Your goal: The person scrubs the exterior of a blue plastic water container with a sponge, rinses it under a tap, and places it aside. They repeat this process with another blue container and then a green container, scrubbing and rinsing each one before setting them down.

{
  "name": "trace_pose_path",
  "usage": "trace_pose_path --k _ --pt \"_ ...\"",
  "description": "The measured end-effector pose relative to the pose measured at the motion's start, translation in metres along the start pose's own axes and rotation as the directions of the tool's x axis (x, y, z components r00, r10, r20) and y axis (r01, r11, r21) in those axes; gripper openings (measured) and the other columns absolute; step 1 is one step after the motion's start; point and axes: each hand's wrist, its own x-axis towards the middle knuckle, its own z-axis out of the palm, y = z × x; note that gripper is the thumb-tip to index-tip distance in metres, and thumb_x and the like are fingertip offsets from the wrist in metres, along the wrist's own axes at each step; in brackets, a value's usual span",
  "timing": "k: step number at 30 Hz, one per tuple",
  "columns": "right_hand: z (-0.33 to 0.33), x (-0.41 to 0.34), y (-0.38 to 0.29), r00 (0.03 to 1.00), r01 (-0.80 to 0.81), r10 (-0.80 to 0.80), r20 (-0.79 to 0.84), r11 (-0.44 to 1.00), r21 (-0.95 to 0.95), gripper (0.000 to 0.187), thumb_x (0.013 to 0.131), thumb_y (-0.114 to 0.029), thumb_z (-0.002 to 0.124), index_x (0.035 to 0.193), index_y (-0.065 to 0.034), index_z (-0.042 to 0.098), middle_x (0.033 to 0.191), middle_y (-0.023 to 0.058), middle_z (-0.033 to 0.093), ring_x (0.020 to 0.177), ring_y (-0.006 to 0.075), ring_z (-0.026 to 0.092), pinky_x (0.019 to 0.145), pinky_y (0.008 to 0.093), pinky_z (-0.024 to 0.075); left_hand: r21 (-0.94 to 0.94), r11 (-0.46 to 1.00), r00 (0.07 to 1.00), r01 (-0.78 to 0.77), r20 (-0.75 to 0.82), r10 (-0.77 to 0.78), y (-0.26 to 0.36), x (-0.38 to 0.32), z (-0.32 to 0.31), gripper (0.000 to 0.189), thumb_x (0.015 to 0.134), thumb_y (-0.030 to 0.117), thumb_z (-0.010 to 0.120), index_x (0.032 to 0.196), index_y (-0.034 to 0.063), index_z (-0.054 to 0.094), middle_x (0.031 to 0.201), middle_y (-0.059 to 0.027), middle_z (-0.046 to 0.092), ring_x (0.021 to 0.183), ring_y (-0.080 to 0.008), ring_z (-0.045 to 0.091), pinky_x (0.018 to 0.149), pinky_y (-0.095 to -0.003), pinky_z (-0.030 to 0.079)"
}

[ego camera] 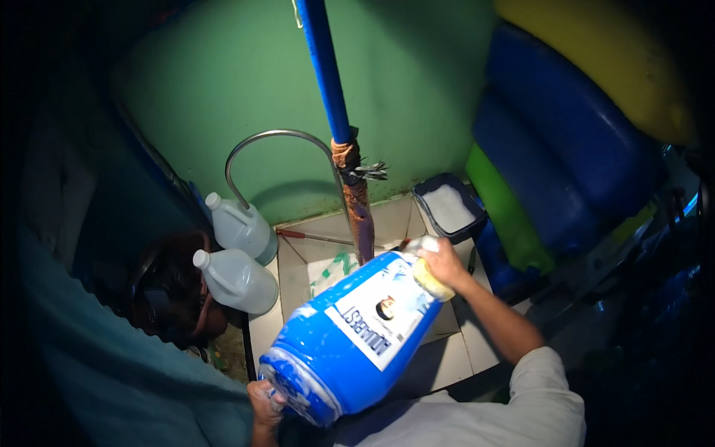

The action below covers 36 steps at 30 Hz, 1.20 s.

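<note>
A large blue plastic water container (313, 341) lies tilted across my front, over the tiled basin. It bears a printed label, and suds streak its surface. At its lower-left end, my left hand (266, 401) grips the rim; the exact hold is partly hidden. A yellow sponge (431, 281) is in my right hand (438, 260), pressed against the container's upper-right end. White foam covers some of the right-hand fingers.
Two translucent jugs (237, 279) stand on the left ledge beside a lined bin (204, 302). A curved metal spout (279, 133) and a blue pole (327, 72) rise behind the container. A dark tub of white suds (447, 207) sits back right, near stacked blue containers (558, 139).
</note>
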Motion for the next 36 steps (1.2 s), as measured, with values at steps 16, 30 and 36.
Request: trace_pose_path --k 16,30,36 --pt "0.017 0.005 0.124 0.877 -0.426 0.420 0.234 0.449 0.786 0.046 0.099 -0.041 0.055 0.110 0.0018 0.069 0.097 0.0123 0.074 0.082 0.0193 0.072 0.073 0.0369 0.0610 -0.168 0.967 0.979 0.191 -0.043 -0.200 -0.011 0.005 -0.002 0.058 0.099 0.054 0.057 0.072 0.0029 0.061 0.062 -0.0003 0.058 0.052 -0.0118 0.054 0.047 -0.0285 0.041" --pt "0.117 -0.025 0.258 0.866 0.068 0.481 -0.138 0.161 0.985 0.045 0.099 -0.041 0.053 0.125 -0.0062 0.065 0.122 0.0087 0.066 0.106 0.0203 0.063 0.100 0.0346 0.0478 -0.265 0.922 0.957 0.282 0.013 -0.289 -0.022 0.002 -0.004 0.057 0.100 0.054 0.056 0.072 0.0036 0.061 0.063 -0.0021 0.059 0.052 -0.0129 0.055 0.047 -0.0297 0.042" --pt "0.172 -0.086 0.215 0.795 0.041 0.389 -0.466 0.732 0.680 0.038 0.101 -0.035 0.051 0.116 -0.0036 0.067 0.106 0.0077 0.070 0.092 0.0184 0.066 0.082 0.0349 0.0542 0.415 0.898 0.957 -0.144 0.291 0.018 -0.002 0.033 0.069 0.057 0.097 0.050 0.060 0.067 0.0014 0.064 0.054 -0.0135 0.056 0.048 -0.0252 0.057 0.050 -0.0417 0.041"
